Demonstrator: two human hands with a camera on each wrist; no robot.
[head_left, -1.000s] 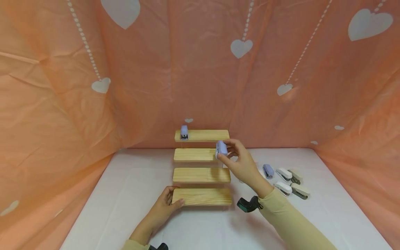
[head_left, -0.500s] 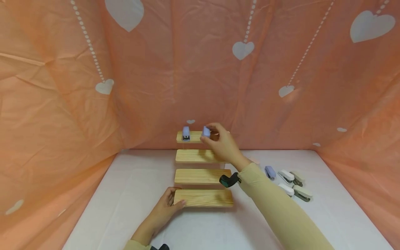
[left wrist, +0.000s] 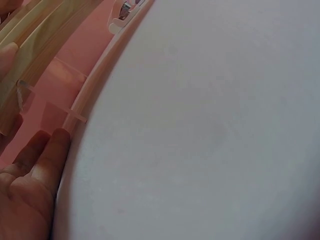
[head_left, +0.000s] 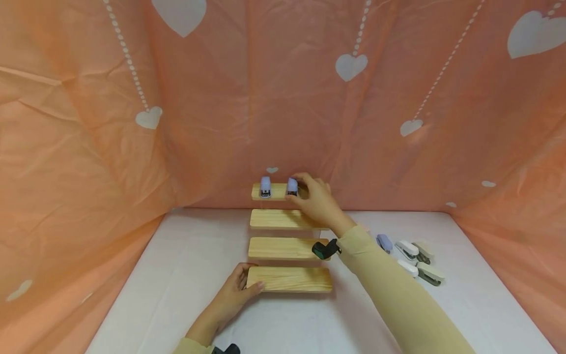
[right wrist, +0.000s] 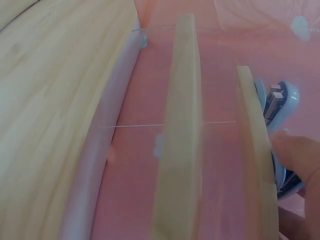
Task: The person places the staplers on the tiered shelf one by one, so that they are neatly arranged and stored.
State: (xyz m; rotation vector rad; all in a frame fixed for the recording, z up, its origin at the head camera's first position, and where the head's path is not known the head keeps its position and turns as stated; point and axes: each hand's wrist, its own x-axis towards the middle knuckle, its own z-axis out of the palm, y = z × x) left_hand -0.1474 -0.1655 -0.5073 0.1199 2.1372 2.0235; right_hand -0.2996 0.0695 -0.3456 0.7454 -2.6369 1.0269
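A small lavender stapler (head_left: 292, 186) stands on the top step of a tiered wooden display stand, held between the thumb and fingers of my right hand (head_left: 319, 202). To its left, another lavender stapler (head_left: 265, 186) stands alone on the same step. In the right wrist view, my right thumb (right wrist: 292, 150) lies against the held stapler beside the top board (right wrist: 257, 130). My left hand (head_left: 230, 297) grips the left end of the lowest board (head_left: 294, 279), thumb on top. The left wrist view shows left-hand fingers (left wrist: 52, 157) below the boards, near a clear support.
Right of the stand lie a lavender stapler (head_left: 383, 243), white staplers (head_left: 407, 249) and cream-and-dark staplers (head_left: 431, 274). My right forearm (head_left: 389, 280) crosses in front of part of this group. A heart-patterned pink curtain (head_left: 292, 98) hangs close behind the top step.
My right hand has carried the lavender stapler up and left from beside the second step onto the top step, and the stapler has turned to face forward. My left hand has stayed at the lowest board.
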